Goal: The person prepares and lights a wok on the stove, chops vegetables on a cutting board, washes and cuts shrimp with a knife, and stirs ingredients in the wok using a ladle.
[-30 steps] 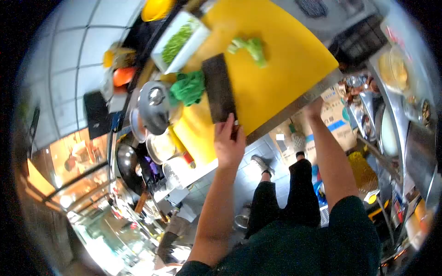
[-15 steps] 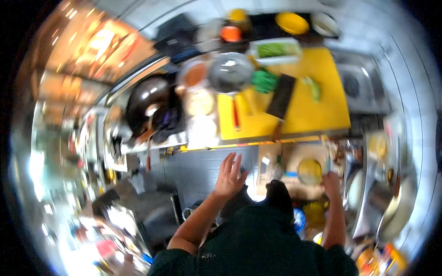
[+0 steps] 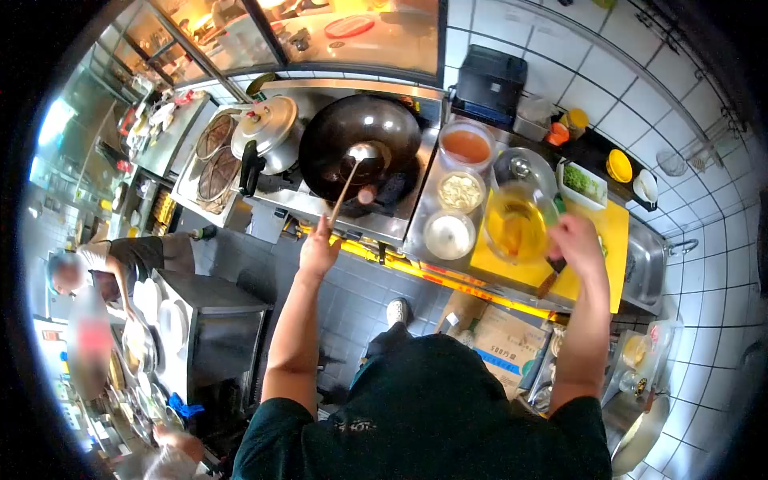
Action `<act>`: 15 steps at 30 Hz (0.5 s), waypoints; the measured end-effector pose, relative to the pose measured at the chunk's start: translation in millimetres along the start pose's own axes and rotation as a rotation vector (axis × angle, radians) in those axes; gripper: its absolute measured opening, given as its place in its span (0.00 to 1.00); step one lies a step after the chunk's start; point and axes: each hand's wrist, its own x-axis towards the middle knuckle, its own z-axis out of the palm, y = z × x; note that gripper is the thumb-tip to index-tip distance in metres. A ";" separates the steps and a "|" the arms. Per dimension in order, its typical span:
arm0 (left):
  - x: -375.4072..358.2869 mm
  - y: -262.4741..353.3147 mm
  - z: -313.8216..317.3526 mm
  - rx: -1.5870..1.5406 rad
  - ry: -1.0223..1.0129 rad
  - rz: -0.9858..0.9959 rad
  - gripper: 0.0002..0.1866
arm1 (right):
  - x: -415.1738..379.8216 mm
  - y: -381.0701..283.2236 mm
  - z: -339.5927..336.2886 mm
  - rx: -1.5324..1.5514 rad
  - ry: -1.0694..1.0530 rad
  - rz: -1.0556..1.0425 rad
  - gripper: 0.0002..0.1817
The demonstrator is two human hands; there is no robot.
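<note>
My left hand is closed around the end of a ladle. The ladle's metal bowl rests inside a dark wok on the stove. On the other side, my right hand grips the edge of a clear jug holding yellow liquid that looks like oil. The jug hangs tilted over the yellow cutting board, and it hides part of the board and most of the cleaver. Close to the jug stand a bowl of white powder and a bowl of pale slices.
A lidded pot sits left of the wok. Behind the jug are an orange sauce bowl, a metal bowl and a tray of chopped greens. The sink lies right. Another person works at the far left.
My left hand, open before, now holds the ladle. My right hand has lifted the jug from the lower shelf to above the counter. The view has turned left toward the stove.
</note>
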 end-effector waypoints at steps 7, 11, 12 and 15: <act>7.5 -17.0 5.3 -0.646 0.105 -0.013 0.25 | 150.7 -117.5 108.9 -0.179 0.013 -0.066 0.16; -19.8 -36.1 -10.4 -0.785 0.121 -0.106 0.26 | 200.4 -164.2 163.2 -0.499 0.227 -0.332 0.15; -27.8 -38.0 -22.5 -0.770 0.133 -0.104 0.27 | 212.2 -171.3 175.0 -0.554 0.264 -0.369 0.15; -46.0 -38.9 -55.2 -0.785 0.151 -0.114 0.28 | 234.5 -196.4 201.3 -0.633 0.282 -0.485 0.14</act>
